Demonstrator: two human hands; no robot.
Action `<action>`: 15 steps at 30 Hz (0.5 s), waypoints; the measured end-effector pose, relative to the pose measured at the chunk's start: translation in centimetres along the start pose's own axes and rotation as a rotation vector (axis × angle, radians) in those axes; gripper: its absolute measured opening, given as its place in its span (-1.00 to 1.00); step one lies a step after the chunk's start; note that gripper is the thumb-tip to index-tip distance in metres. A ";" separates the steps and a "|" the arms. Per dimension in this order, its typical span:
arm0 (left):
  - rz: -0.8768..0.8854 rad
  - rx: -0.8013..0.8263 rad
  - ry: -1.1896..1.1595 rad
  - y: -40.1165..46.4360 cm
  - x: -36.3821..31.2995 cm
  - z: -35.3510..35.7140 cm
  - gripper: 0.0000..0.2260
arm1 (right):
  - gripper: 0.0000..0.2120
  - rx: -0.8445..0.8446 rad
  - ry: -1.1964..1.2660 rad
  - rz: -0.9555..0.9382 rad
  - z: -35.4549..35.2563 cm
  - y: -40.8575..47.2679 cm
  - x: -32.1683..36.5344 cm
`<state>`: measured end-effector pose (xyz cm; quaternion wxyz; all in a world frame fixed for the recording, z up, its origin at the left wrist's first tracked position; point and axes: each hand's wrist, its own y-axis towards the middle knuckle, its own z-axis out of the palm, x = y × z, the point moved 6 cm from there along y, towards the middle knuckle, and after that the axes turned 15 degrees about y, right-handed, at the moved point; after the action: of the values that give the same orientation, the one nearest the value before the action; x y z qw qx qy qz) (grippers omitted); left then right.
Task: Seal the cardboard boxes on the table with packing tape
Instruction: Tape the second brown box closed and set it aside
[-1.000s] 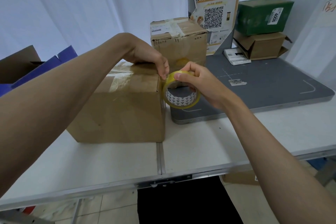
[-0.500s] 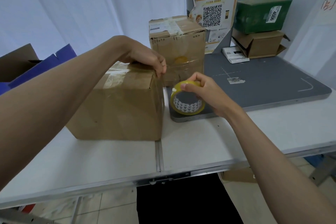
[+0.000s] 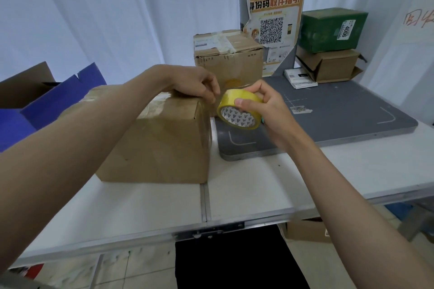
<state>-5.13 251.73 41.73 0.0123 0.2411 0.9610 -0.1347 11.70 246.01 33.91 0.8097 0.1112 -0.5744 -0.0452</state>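
The box (image 3: 159, 138) sits on the white table (image 3: 246, 195), left of a grey mat (image 3: 340, 112). The left hand (image 3: 195, 84) rests on the box's top right edge, fingers curled down over it. The right hand (image 3: 265, 105) grips the yellow tape roll (image 3: 238, 110), held in the air just beside that edge
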 end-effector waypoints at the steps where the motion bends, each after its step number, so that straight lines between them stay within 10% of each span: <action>1: 0.021 -0.092 -0.075 -0.5 -0.3 -0.5 -0.83 | -0.69 -0.052 0.032 -0.021 -0.2 -0.1 0.2; 15: -0.010 -0.683 -0.261 -3.2 -4.8 -3.1 -0.91 | -0.61 -0.315 0.054 -0.291 0.4 -0.7 1.7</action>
<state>-2.22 247.63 45.98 0.2142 0.1993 0.9420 0.1645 11.91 244.93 35.48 0.8171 0.0660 -0.5164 -0.2477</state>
